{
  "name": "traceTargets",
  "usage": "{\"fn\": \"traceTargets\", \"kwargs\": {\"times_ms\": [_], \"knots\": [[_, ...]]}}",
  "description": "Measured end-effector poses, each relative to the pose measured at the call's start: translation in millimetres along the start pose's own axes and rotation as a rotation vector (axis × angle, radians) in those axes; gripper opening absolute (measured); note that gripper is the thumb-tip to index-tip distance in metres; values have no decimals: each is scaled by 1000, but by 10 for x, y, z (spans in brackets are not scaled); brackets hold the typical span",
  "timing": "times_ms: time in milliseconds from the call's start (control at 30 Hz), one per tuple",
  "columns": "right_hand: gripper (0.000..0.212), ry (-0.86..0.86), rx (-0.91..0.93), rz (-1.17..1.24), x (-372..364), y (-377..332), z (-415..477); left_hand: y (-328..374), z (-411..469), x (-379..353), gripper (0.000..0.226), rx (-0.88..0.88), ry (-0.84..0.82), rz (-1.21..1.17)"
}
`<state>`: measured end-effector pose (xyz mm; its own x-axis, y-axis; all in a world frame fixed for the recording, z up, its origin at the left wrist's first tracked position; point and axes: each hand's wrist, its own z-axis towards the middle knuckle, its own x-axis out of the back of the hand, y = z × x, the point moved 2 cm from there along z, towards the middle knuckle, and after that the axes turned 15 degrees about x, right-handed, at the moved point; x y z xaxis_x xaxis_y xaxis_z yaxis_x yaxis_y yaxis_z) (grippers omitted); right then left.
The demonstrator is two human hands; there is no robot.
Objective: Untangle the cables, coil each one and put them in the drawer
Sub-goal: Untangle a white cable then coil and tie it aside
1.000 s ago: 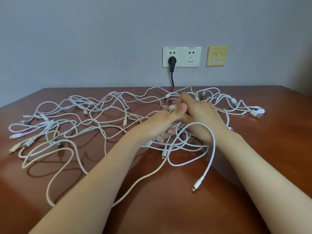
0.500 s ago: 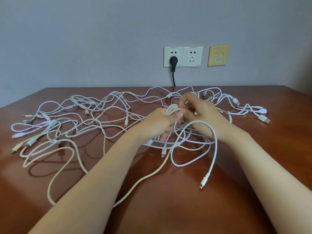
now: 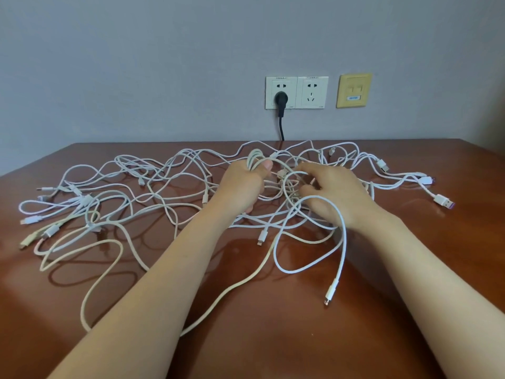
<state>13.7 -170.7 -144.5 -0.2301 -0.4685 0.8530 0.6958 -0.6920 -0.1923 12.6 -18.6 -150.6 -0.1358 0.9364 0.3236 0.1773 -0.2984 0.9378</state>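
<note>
A: What step is this?
B: Looks like coiling one. Left hand (image 3: 243, 184) is gripping a small coil (image 3: 254, 159) at its 12 o'clock, right hand (image 3: 333, 192) is pinching a strand (image 3: 297, 174). Cables (image 3: 169, 207) are sprawling over the counter (image 3: 273, 337). Next move's calling for teasing slack free.

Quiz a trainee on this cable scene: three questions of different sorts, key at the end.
1. True or false: the left hand grips a bundle of cable loops.
2. The black plug sits in: A) the left socket, B) the right socket, C) the yellow wall plate.
3. Fill the gap: the purple-tipped USB plug lies at the tangle's ___ end.
Key: 1 true; 2 A; 3 right.
</note>
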Motion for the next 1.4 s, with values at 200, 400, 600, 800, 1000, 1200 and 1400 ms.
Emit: {"fn": "traceTargets", "kwargs": {"times_ms": [200,400,600,800,1000,1200,1400], "knots": [[39,218,-180,535,99,1,16,-38,-47,-74,42,-43,50,206],[24,104,-184,298,1,16,30,-25,-39,-163,36,-13,-88,69],[7,74,-136,232,-45,33,38,-6,-12,-9,35,78,-88,-337],[26,-43,-1,3,-102,-85,32,8,-35,-29,28,68,-65,-421],[27,-102,107,-117,-119,-166,30,15,2,-42,41,-62,115,-165],[22,-107,184,-100,-129,-303,6,22,-57,-54,40,-244,289,308],[15,-105,177,-80,-123,-311,-3,2,-44,-55,34,-335,322,412]]}}
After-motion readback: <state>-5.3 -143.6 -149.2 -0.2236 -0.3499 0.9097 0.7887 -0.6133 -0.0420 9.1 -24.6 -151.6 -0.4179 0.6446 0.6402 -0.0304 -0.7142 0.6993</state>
